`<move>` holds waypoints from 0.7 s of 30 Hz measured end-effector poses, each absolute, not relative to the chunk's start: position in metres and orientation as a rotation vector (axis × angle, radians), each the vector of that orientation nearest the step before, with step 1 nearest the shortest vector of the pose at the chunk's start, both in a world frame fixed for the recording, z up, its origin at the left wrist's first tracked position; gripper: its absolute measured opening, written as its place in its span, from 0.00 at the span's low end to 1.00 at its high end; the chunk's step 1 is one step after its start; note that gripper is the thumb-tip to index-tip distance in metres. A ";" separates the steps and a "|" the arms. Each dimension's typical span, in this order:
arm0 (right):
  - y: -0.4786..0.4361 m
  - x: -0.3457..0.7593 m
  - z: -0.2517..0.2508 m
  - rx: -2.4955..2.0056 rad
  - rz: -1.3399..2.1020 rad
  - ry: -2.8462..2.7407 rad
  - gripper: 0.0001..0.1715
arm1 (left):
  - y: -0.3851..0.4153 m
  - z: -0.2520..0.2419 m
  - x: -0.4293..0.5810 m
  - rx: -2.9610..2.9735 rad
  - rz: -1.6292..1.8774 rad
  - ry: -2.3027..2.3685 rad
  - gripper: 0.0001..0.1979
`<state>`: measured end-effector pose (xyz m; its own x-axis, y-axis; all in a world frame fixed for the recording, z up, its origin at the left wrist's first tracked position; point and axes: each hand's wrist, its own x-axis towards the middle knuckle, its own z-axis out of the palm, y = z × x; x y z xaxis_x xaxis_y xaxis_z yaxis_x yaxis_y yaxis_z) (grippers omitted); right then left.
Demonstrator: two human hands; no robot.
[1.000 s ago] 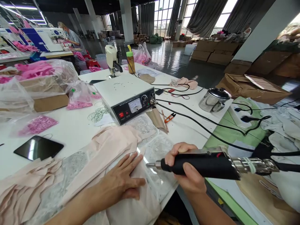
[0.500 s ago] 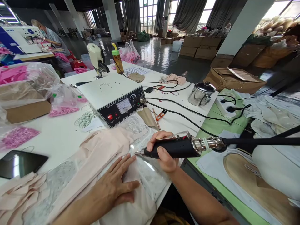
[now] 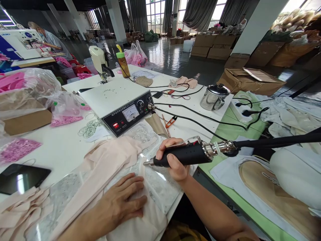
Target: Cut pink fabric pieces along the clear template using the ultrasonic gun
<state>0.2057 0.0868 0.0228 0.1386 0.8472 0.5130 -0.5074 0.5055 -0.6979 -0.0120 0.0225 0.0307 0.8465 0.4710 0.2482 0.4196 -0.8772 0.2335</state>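
Black handheld ultrasonic welding gun [image 3: 187,154] is in the R hand [image 3: 175,167] — fingers wrapped round the barrel, thumb on the near side. Metal tip [image 3: 148,163] sticks out L of the grip, aimed at the edge of the pale-pink fabric [image 3: 112,154]; contact unclear. Fabric lies L of the R-hand grip, on a clear plastic sheet [image 3: 169,190]. L hand [image 3: 125,197] clasps nothing — fingers bent, resting on fabric nr the tip. Control box [image 3: 125,115] w/ dial sits behind.
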 end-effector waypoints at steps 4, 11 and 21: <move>0.087 0.205 0.023 -0.396 1.016 -1.032 0.11 | 0.024 0.036 -0.013 2.866 0.363 0.646 0.09; 0.088 0.203 0.026 -0.435 1.008 -1.011 0.14 | 0.029 0.038 -0.015 2.839 0.345 0.678 0.11; 0.091 0.200 0.028 -0.404 1.013 -0.990 0.14 | 0.033 0.031 -0.020 2.837 0.314 0.669 0.11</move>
